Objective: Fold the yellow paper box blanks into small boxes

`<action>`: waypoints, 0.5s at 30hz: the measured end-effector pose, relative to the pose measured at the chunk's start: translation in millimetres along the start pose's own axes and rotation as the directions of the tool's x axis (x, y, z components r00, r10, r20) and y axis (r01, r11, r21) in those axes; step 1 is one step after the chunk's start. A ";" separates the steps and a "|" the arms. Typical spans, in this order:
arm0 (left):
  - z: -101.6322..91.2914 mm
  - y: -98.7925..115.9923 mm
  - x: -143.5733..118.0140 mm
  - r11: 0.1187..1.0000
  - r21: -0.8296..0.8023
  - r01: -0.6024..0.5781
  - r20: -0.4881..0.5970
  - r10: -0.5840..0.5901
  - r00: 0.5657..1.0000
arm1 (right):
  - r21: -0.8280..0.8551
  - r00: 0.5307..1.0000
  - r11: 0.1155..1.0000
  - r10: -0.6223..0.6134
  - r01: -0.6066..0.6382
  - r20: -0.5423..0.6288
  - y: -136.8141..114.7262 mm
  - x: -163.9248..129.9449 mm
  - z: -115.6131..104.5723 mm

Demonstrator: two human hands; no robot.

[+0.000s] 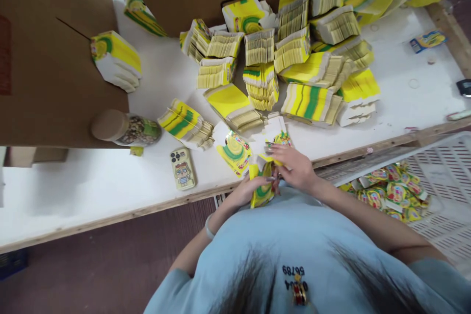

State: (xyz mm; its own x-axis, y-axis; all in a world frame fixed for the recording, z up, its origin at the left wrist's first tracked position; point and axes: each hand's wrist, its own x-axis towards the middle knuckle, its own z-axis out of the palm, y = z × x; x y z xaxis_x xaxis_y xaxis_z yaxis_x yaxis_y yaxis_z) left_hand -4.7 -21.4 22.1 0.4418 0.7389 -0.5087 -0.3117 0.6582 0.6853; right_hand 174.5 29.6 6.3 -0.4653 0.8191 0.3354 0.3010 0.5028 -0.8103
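While our left hand (247,190) pinches the yellow packet (262,187) upright at the table edge (110,218), long side pointing away from us, our right hand (294,168) grips its top from the right, touching.

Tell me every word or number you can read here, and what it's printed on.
"56789", seen upside down: on the person's light blue shirt; the row beneath it is partly hidden.
Print on the yellow-green packet in both hands: too blurred to read.
Print on the packet stacks and the phone case: too small to read.
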 end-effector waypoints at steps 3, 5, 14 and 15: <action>-2.6 5.7 -8.1 0.999 -0.039 -0.022 -0.008 0.021 1.000 | 0.305 0.954 0.944 0.201 -0.129 -0.220 3.0 21.5 -27.0; -5.3 11.5 -13.3 0.996 -0.067 -0.054 -0.079 0.049 0.996 | 0.432 0.883 0.890 0.314 -0.145 -0.348 13.9 42.0 -52.8; -2.8 23.4 -20.6 0.993 -0.020 -0.113 -0.028 0.112 0.993 | -0.242 0.947 0.944 0.270 -0.225 0.173 46.7 82.8 -47.5; -1.4 23.3 -20.2 0.995 -0.011 -0.098 0.003 0.098 0.995 | -0.244 0.957 0.956 0.213 -0.163 0.197 39.3 82.5 -43.9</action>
State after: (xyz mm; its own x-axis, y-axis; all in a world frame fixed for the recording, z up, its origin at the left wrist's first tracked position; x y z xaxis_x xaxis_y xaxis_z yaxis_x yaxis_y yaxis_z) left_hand -22.1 -20.8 47.6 0.4113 0.7995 -0.4378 -0.3630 0.5843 0.7259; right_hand 184.5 129.0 23.2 -0.5454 0.8365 0.0532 0.5665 0.4146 -0.7122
